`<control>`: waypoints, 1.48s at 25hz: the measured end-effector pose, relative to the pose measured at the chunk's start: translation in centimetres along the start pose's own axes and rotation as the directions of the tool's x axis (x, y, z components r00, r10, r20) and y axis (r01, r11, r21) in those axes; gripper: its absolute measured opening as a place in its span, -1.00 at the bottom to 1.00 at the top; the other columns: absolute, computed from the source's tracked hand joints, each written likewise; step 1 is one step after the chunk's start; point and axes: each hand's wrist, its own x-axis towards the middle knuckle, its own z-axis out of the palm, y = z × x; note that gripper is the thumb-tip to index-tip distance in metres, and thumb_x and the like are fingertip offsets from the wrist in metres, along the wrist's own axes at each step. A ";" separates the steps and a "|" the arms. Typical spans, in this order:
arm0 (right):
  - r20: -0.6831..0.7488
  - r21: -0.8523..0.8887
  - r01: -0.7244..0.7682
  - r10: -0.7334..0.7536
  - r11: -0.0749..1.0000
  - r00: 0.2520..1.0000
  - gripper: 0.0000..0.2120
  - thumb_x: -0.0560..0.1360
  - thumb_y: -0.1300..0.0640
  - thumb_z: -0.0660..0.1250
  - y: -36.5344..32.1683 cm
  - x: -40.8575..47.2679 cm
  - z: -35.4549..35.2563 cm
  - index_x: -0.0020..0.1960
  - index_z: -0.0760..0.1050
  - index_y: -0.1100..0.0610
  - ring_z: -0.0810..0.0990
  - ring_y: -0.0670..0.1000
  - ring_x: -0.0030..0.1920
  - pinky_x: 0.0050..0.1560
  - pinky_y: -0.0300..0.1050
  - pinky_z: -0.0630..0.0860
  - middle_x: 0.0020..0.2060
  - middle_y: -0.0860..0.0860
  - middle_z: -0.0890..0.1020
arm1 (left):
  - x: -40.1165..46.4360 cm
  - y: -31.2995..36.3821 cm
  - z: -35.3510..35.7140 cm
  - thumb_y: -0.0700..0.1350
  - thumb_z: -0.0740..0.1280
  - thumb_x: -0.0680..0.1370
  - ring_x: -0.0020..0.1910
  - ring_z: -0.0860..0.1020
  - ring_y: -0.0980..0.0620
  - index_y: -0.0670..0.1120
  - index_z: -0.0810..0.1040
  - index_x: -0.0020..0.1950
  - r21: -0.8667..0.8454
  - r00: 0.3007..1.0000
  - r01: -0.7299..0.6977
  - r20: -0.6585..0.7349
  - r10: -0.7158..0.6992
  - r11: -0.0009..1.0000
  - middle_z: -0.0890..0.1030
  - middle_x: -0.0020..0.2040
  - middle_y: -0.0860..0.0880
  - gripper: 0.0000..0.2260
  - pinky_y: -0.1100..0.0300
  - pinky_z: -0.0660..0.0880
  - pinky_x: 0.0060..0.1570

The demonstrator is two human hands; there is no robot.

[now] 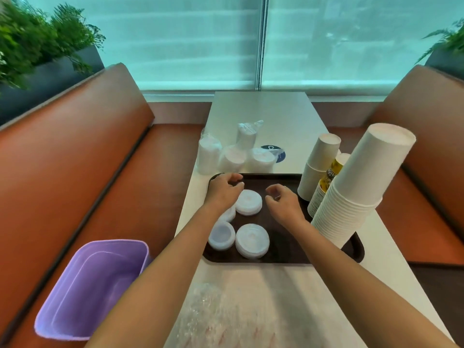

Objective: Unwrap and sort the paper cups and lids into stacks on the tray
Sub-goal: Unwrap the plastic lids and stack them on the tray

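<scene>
A dark brown tray point(281, 254) lies on the table and carries several short stacks of white lids point(251, 240). My left hand point(224, 189) hovers over the tray's far left corner, fingers loosely curled, holding nothing. My right hand point(282, 199) floats above the tray's middle, fingers also loosely curled and empty. A tall stack of white paper cups point(356, 189) stands on the tray's right side, with a shorter white cup stack point(319, 164) and a printed cup stack point(326, 184) behind it. Wrapped bundles of lids point(233, 156) sit beyond the tray.
Crumpled clear plastic wrap point(213, 315) lies on the table near me. A purple bin point(93, 285) sits on the orange bench seat at my left. Orange bench backs flank the table, and a window with blinds closes off the far end.
</scene>
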 end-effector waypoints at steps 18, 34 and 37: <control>-0.157 0.343 -0.329 0.399 0.880 0.903 -0.55 0.55 0.20 0.22 2.3 19.2 4.2 0.41 0.25 0.21 0.44 0.14 0.26 0.02 -0.16 0.40 0.32 0.17 0.39 | 21.7 0.8 8.2 -0.05 0.21 0.61 0.40 0.32 -0.09 -0.10 0.31 0.45 0.370 0.947 -0.134 0.321 0.009 0.920 0.23 0.47 -0.12 -0.59 0.10 0.23 0.36; 0.040 0.369 -0.451 0.471 0.813 0.881 -0.42 0.43 0.22 0.33 4.5 23.5 5.7 0.41 0.22 0.19 0.45 0.18 0.20 0.10 -0.02 0.47 0.31 0.18 0.38 | 21.5 -2.1 8.6 -0.16 0.25 0.58 0.23 0.45 -0.08 -0.17 0.44 0.29 0.381 0.947 -0.182 0.315 0.058 0.906 0.36 0.32 -0.13 -0.72 0.20 0.32 0.23; 0.041 0.566 -0.408 0.470 0.716 0.882 -0.39 0.42 0.33 0.30 3.8 22.2 5.4 0.41 0.18 0.21 0.47 0.19 0.22 0.21 0.07 0.49 0.29 0.18 0.42 | 20.4 -2.1 8.6 -0.18 0.26 0.57 0.25 0.44 -0.06 -0.15 0.45 0.29 0.292 0.941 -0.197 0.325 0.097 0.936 0.37 0.33 -0.10 -0.71 0.16 0.34 0.28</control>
